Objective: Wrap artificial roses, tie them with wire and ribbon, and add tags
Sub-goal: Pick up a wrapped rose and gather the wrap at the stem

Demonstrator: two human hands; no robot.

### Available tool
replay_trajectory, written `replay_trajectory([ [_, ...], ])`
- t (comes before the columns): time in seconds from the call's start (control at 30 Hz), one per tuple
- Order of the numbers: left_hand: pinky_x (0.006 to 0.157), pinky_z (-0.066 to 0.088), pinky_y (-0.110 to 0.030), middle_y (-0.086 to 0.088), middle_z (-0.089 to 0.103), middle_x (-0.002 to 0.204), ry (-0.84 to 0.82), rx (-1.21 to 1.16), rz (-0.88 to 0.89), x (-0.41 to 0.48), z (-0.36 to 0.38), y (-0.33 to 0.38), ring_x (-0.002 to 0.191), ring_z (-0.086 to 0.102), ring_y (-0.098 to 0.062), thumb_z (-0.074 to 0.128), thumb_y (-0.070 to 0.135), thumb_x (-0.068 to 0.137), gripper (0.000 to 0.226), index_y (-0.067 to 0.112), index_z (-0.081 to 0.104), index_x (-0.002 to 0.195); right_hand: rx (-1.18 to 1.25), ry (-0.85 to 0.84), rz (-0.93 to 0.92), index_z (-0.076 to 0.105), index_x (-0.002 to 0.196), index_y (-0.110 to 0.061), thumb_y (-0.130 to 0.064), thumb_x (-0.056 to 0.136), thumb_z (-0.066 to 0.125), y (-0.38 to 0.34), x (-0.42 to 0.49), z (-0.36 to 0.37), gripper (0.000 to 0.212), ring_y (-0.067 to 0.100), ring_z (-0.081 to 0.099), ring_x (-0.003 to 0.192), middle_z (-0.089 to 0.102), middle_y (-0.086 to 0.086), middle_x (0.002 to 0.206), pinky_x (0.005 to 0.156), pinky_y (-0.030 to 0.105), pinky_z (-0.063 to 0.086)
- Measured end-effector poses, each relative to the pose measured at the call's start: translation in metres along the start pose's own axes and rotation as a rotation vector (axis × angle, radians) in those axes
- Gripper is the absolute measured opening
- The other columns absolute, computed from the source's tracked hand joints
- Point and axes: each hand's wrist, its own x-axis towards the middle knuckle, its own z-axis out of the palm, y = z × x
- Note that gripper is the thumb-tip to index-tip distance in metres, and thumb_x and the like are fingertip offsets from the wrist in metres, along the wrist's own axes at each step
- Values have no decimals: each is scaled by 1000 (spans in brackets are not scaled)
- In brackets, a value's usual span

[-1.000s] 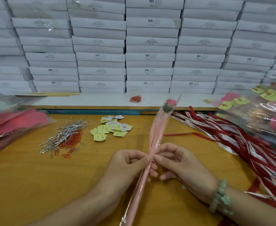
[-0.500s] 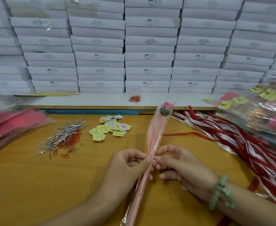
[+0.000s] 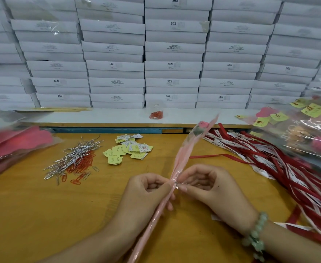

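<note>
Head view, wire ties (image 3: 74, 158), tags (image 3: 129, 149), ribbons (image 3: 288, 168) nearby

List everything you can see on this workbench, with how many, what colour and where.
wrapped rose: one, pink, held at centre
wire: one, silver, round the wrapped rose between the hands
loose wires: pile, silver, table left
paper clips: many, mostly red, beside loose wires
tags: pile, yellow and white, table middle
ribbons: many, red and white, table right
boxes: stacks, white, along the back
clip bag: one, clear, on the ledge
left packs: some, clear, far left
right packs: some, clear, far right
table: one, yellow wood
bracelet: one, pale green, right wrist
left hand: grips the wrapped rose
right hand: pinches the wire
</note>
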Motion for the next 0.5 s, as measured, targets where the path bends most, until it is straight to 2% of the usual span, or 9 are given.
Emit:
replay_trajectory([
  [0.13, 41, 46, -21, -11, 70, 65, 15, -22, -2, 0, 0, -1, 48, 61, -14, 68, 10, 87, 15, 11, 76, 75, 4, 1, -8, 74, 86, -10, -2, 80, 72, 3, 0, -1, 11, 16, 72, 76, 75, 2, 79, 71, 21, 56],
  [0.3, 43, 48, -20, -11, 72, 68, -6, -14, -5, 0, 1, -1, 51, 63, -14, 67, 12, 88, 15, 14, 77, 77, 16, 58, 4, 77, 78, -14, 0, 79, 72, 4, 1, 0, 15, 10, 64, 66, 71, 3, 71, 56, 23, 54],
  [0.5, 45, 48, -19, -12, 73, 69, -38, 13, -9, 1, 3, -1, 52, 65, -14, 65, 10, 90, 16, 9, 76, 78, 16, 69, -8, 65, 81, -14, 0, 73, 78, 7, 2, 2, 20, 10, 66, 68, 71, 2, 77, 59, 19, 51],
])
